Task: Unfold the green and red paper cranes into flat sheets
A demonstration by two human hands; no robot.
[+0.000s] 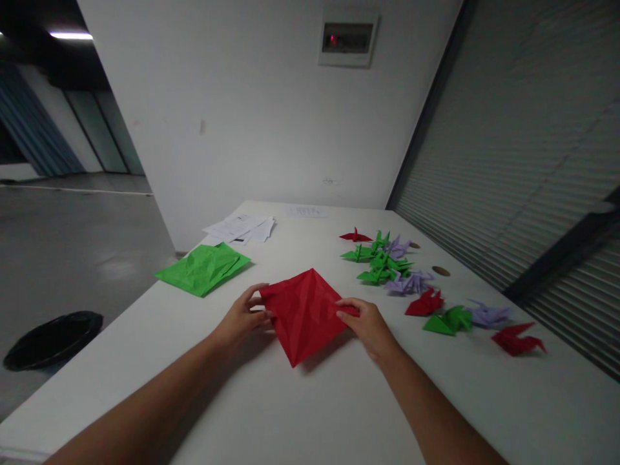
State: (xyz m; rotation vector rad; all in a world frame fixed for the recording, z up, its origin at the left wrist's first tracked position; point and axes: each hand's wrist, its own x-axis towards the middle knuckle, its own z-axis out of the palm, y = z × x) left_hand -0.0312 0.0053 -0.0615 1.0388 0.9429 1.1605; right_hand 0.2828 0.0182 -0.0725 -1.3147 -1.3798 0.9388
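A creased square of red origami paper (306, 315) is held just over the table, turned so one corner points toward me. My left hand (248, 315) pinches its left corner between thumb and fingers. On the opposite side, my right hand (364, 323) grips the right corner, thumb below and fingers above. Fold lines run across the sheet and meet near its middle. A shadow lies beneath the paper's lower right edge. To the left rest several wrinkled green paper sheets (203, 268), stacked and apart from my left hand.
Folded paper cranes in green (385, 265), purple (411, 282) and red (518, 339) line the right side of the white table (194, 361). Printed sheets (237, 227) lie at the back left. A black-lined bin (53, 339) stands on the floor at left. Blinds (523, 161) border the right.
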